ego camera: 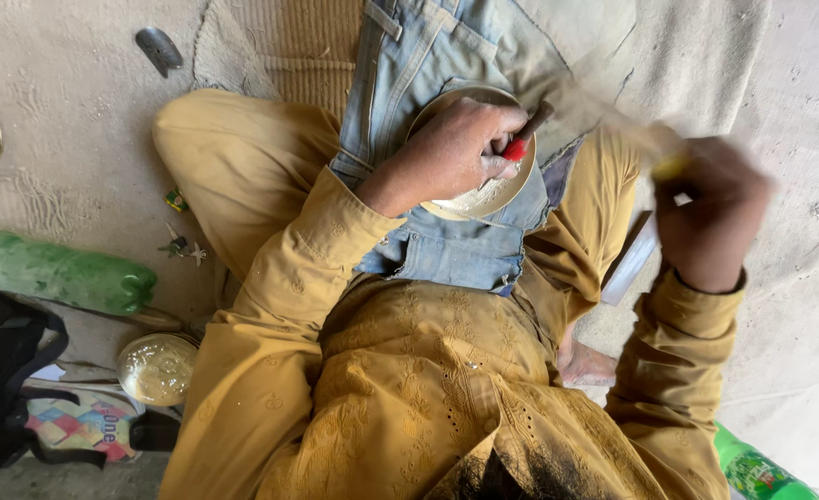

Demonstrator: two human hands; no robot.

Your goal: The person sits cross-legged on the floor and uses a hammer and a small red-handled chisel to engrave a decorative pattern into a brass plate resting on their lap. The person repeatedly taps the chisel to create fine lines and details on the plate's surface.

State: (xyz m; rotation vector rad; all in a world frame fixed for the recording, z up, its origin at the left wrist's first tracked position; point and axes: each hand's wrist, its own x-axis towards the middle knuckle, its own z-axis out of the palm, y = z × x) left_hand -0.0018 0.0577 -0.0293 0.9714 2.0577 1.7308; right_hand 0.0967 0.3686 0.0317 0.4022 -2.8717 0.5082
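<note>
Mid-job: left hand (456,153) grips chisel (520,143) on plate (488,194), pattern partly cut; right hand (710,213) clenched on blurred mallet (613,116).

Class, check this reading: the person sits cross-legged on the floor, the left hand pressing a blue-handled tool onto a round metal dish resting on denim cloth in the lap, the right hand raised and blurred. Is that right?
Not quite. The head view shows the left hand gripping a tool with a red handle, not blue. The rest stands: round metal dish on denim cloth, right hand raised and blurred.
</note>
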